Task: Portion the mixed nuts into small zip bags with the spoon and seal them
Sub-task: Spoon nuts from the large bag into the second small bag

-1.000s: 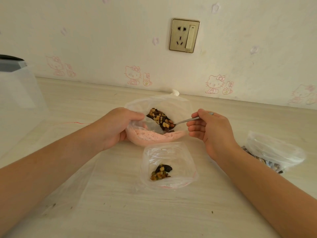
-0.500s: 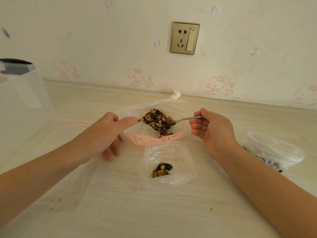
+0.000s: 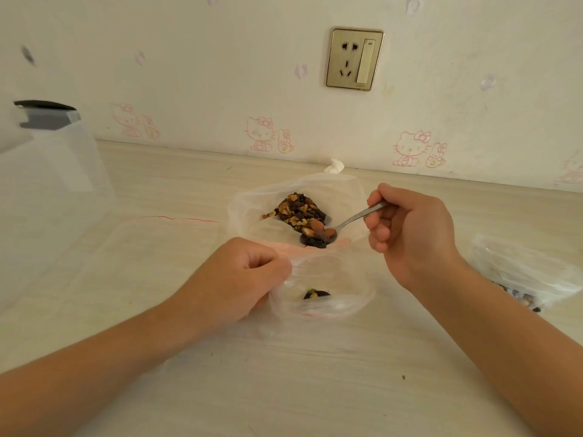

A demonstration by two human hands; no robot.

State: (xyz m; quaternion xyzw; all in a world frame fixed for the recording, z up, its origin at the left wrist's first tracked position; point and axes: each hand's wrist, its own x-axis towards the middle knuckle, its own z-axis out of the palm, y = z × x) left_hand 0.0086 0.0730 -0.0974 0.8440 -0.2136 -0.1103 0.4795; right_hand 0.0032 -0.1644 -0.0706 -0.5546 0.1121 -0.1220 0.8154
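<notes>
So from my feed: left hand has its fingers pinched on the rim of the small zip bag, a few nuts at its bottom. Behind it the big bag of mixed nuts sits open. Right hand is curled tight round the spoon, its loaded bowl over the big bag's near edge.

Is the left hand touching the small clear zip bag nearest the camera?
Touching. The head view shows the left hand pinching the left rim of the small clear zip bag, holding its mouth open.
</notes>
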